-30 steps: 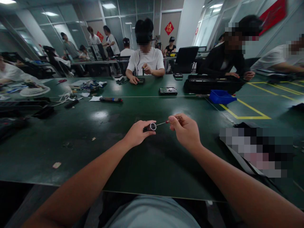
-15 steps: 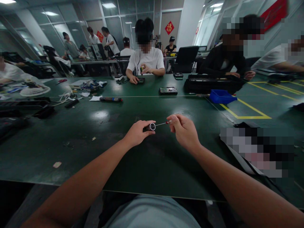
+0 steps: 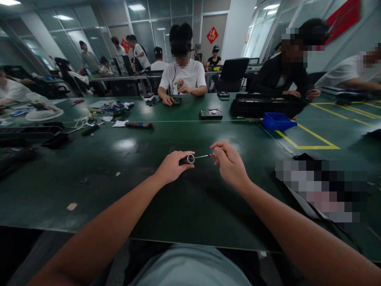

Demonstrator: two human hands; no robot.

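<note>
My left hand (image 3: 174, 166) is closed round a short dark cylinder (image 3: 187, 159) with a silver ring at its open end, which faces me and a little to the right. Between the fingers of my right hand (image 3: 228, 162) is a small screwdriver (image 3: 210, 155) with a reddish handle. Its thin metal shaft points left, and the tip meets the ringed end of the cylinder. Whether the tip sits in a screw is too small to tell. Both hands are held above the green table (image 3: 184, 214).
Across the table a person (image 3: 182, 75) works with a screwdriver on a dark part. A hard drive (image 3: 210, 114), a blue bin (image 3: 279, 121) and a pen-shaped electric tool (image 3: 139, 124) lie ahead. A blurred-out item (image 3: 318, 194) lies right; cables and a white fan-like part (image 3: 44, 114) lie left.
My right fingers have shifted on the screwdriver handle, the forefinger now lifted and straighter. The shaft lies slightly flatter. My left hand and the cylinder have barely moved.
</note>
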